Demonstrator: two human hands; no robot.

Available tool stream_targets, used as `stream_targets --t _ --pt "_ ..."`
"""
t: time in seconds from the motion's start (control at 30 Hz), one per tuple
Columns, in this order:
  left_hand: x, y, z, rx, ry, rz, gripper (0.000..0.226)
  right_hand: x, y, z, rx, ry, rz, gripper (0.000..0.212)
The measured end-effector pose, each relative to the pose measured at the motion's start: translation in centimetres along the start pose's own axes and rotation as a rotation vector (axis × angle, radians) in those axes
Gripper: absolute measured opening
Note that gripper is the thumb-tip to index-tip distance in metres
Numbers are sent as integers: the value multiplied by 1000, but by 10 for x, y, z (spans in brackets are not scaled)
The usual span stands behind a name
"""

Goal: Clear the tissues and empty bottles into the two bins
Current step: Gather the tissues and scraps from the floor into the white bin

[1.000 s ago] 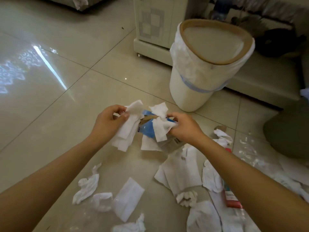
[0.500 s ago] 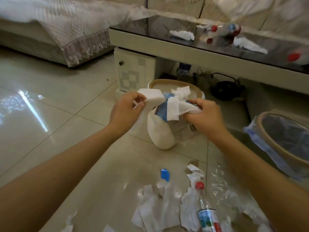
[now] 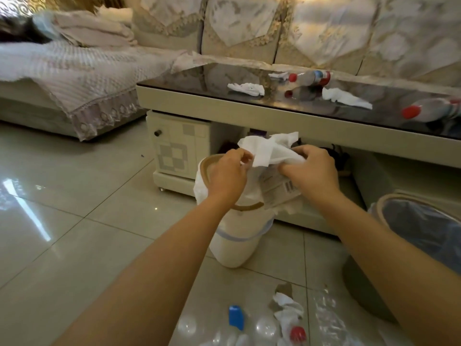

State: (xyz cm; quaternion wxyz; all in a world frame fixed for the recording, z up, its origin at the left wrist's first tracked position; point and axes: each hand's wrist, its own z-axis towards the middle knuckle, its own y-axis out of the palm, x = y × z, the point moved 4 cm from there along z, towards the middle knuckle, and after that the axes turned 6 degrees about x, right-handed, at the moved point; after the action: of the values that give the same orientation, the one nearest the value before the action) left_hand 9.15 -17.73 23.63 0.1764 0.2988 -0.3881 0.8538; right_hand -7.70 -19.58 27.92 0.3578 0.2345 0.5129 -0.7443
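Note:
My left hand (image 3: pixel 228 174) and my right hand (image 3: pixel 310 171) together hold a bundle of white tissues (image 3: pixel 269 151) with a clear plastic wrapper (image 3: pixel 278 189) hanging under it. The bundle hovers right over the open mouth of the white bin (image 3: pixel 237 243), which has a tan rim and a white liner. A second bin (image 3: pixel 421 226) with a bluish liner stands at the right. More tissues (image 3: pixel 287 310) and clear bottles (image 3: pixel 324 318) lie on the floor near me. On the table lie a tissue (image 3: pixel 247 88) and a red-capped bottle (image 3: pixel 309 77).
A low glass-topped table (image 3: pixel 274 118) runs behind the bins, with a small drawer cabinet (image 3: pixel 179 151) under its left end. A sofa with lace covers (image 3: pixel 87 78) stands behind and at left. A blue cap (image 3: pixel 236 317) lies on the tiled floor.
Both hands have risen from floor level with the tissue bundle and moved forward over the white bin. My view has tipped up, so the table and sofa now show.

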Motion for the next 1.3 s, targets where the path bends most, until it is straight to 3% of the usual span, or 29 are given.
stream_targets --t 0.1,0.27,0.43,0.7,1.03,1.2,1.3 --pt "-15 13 -6 -113 -29 159 25 8 15 6 -7 35 -20 38" --pt "-38 5 -10 -42 -71 247 27 5 43 20 -11 93 22 39" --pt "-58 -4 -12 -106 -75 367 30 1 76 31 -162 170 34 70" --pt "-55 -1 -35 -140 108 348 37 10 80 -14 -136 -325 -358 55" --pt "-31 2 -122 -193 328 286 38 60 39 -102 -174 -527 -436 45" --pt "-32 12 -179 -280 289 262 39 105 13 -156 -268 -552 -556 47" --pt "-36 28 -213 -418 275 246 40 133 6 -187 -340 -500 -598 45"
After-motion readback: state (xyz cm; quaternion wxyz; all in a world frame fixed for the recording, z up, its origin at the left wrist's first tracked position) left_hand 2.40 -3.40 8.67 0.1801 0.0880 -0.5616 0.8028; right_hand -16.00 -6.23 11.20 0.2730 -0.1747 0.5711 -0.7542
